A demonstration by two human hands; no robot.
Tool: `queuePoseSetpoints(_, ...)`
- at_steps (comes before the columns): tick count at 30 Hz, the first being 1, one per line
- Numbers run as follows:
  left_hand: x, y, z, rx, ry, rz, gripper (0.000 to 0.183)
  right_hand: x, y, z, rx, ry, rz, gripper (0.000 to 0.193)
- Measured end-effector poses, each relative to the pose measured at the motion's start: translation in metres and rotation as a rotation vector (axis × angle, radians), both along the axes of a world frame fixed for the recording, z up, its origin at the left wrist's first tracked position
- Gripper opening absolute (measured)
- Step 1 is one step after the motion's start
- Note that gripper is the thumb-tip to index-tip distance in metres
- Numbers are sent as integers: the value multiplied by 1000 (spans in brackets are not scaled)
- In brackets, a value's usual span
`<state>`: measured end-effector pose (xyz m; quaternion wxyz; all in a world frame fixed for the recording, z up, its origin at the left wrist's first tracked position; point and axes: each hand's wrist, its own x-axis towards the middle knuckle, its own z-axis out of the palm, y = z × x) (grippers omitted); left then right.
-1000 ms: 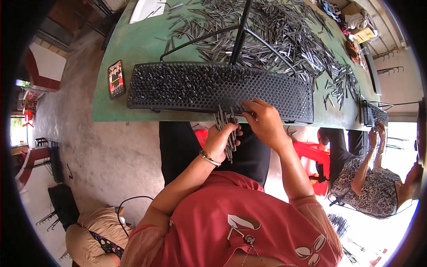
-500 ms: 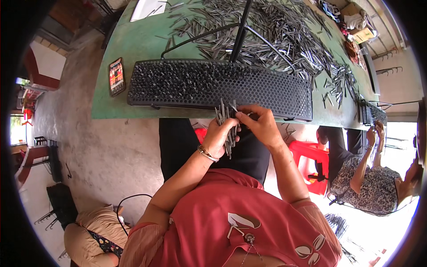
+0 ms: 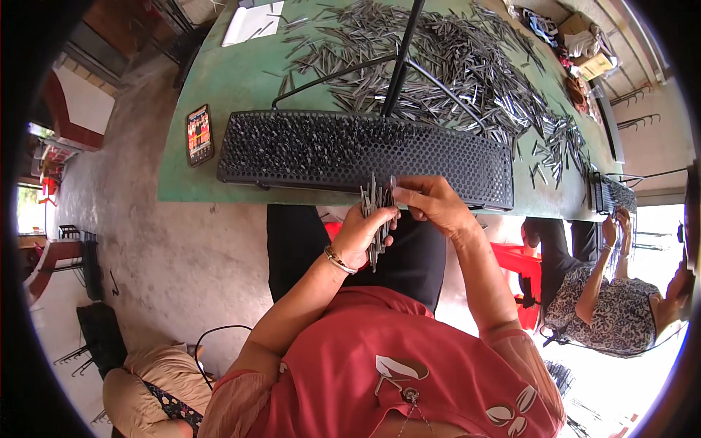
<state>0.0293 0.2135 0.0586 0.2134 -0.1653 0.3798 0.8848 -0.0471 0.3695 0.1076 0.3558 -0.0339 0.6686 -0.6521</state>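
My left hand (image 3: pixel 367 231) is closed round a bundle of thin grey metal strips (image 3: pixel 374 204), which stick out above and below the fist. Beside it, my right hand (image 3: pixel 436 204) pinches a single short metal strip (image 3: pixel 393 182) between thumb and fingers, its end pointing up. Both hands are just in front of the near edge of a long black perforated rack (image 3: pixel 453 166). Many of the rack's holes on the left and middle are filled with upright dark pieces; bare holes show toward the right.
The green table (image 3: pixel 190 179) carries a large heap of loose metal strips (image 3: pixel 467 66) behind the rack. A phone (image 3: pixel 199 135) lies left of it, and white paper (image 3: pixel 252 25) at the far left. A co-worker (image 3: pixel 606 306) sits at the right by another rack (image 3: pixel 613 193).
The view has shifted slightly, so the rack and table appear lower. My right hand has brought its strip upright next to the bundle; my left hand keeps its grip.
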Motion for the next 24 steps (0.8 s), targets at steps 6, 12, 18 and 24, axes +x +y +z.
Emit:
queuePoseSetpoints(6, 0, 0, 2, -46, 12, 15, 15, -19, 0, -3, 185, 255, 60, 32)
queuePoseSetpoints(12, -4, -6, -1, 67, -86, 69, 22, -49, -18, -15, 128, 519, -183, 25)
queuePoseSetpoints(18, -3, -8, -1, 70, -94, -5, 25, -65, -40, -35, 162, 783, -243, 19)
queuePoseSetpoints(24, -1, -7, -11, 129, -83, -23, 26, -64, -40, -31, 182, 807, -225, 19)
